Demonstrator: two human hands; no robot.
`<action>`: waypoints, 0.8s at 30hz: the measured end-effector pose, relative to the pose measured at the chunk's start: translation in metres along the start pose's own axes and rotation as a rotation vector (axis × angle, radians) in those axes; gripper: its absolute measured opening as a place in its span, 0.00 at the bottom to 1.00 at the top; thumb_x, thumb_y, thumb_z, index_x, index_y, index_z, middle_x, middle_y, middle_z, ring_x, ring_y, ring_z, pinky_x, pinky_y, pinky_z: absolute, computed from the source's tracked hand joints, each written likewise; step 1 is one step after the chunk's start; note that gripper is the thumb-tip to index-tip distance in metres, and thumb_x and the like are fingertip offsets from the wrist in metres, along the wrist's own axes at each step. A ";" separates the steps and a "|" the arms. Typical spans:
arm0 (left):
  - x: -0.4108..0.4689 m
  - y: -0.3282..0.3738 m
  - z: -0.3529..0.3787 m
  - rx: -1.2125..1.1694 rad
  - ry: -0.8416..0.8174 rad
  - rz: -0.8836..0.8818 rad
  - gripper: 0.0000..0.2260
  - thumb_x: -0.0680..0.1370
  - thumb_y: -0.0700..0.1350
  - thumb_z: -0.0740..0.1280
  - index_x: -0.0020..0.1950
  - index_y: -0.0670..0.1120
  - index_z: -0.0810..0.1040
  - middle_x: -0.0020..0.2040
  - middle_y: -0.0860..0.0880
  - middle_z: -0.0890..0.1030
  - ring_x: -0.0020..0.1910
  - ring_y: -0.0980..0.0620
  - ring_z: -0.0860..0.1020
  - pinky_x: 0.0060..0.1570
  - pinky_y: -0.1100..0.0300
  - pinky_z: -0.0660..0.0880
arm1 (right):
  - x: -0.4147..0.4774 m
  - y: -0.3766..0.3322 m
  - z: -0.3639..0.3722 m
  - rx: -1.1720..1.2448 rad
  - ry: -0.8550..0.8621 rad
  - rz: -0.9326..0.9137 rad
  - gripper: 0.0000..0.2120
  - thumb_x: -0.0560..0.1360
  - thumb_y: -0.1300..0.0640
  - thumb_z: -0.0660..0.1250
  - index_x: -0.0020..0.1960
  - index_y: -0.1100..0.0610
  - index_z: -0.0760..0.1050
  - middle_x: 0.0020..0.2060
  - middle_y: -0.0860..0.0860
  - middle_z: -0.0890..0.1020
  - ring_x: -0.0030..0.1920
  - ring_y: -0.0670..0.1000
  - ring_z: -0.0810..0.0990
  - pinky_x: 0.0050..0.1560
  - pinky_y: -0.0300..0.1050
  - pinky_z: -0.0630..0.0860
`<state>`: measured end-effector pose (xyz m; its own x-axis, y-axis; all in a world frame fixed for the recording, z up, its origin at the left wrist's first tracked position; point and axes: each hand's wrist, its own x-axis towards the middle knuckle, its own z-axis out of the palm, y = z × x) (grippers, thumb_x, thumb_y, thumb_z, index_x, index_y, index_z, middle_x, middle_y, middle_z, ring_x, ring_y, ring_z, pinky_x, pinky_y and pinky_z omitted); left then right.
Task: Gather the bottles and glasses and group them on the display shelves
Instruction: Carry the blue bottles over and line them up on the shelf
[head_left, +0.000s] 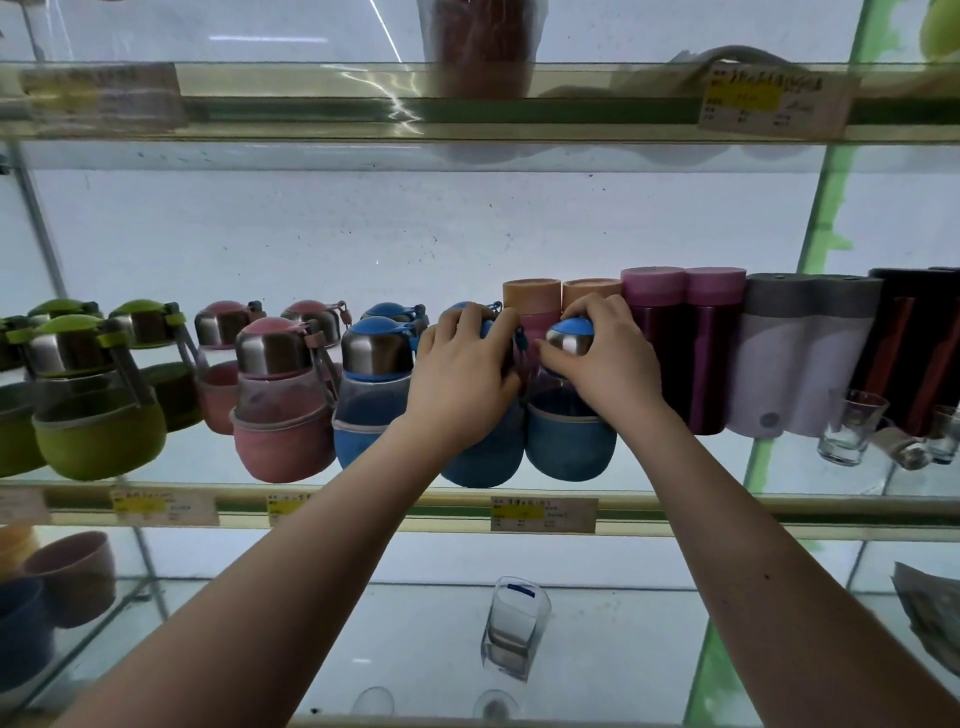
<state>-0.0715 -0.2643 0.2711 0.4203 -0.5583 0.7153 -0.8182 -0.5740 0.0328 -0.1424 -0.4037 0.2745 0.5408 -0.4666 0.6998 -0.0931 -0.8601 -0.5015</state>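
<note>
Left hand (462, 364) and right hand (608, 353) are each curled round a cap, on the left bottle (480, 460) and right bottle (569, 447) on the middle shelf (363, 512); grouping is judged under way, and both are next to be slid left against the blue row (374, 400).

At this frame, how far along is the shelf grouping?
Done: green bottles, pink bottles and blue bottles stand in colour clusters on the middle shelf. In hand: the left hand grips the left blue bottle and the right hand grips the top of the right blue bottle, beside that blue cluster. Left: small glasses, a tipped glass and a square glass below sit apart.
</note>
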 end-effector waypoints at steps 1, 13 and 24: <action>0.000 0.001 -0.002 0.023 -0.004 -0.001 0.20 0.76 0.48 0.62 0.68 0.49 0.67 0.65 0.45 0.71 0.64 0.40 0.66 0.60 0.49 0.63 | 0.000 0.000 0.001 0.001 0.000 -0.006 0.16 0.69 0.47 0.71 0.52 0.53 0.73 0.53 0.49 0.73 0.49 0.55 0.76 0.46 0.51 0.75; 0.000 -0.014 -0.039 0.129 -0.127 0.043 0.28 0.77 0.59 0.61 0.74 0.54 0.59 0.77 0.47 0.58 0.76 0.43 0.50 0.73 0.47 0.45 | -0.006 -0.011 -0.011 -0.213 0.031 -0.041 0.25 0.72 0.40 0.65 0.66 0.50 0.71 0.64 0.49 0.74 0.65 0.55 0.68 0.62 0.50 0.61; -0.059 -0.092 -0.104 -0.250 0.135 -0.157 0.25 0.73 0.58 0.62 0.67 0.48 0.70 0.65 0.45 0.74 0.63 0.43 0.71 0.61 0.48 0.67 | -0.049 -0.131 0.019 0.209 0.021 -0.143 0.20 0.76 0.47 0.65 0.67 0.49 0.71 0.66 0.48 0.73 0.65 0.51 0.71 0.65 0.50 0.68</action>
<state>-0.0616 -0.1157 0.2985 0.5072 -0.3805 0.7733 -0.8253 -0.4729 0.3086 -0.1414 -0.2639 0.2963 0.5187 -0.3493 0.7804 0.1588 -0.8575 -0.4893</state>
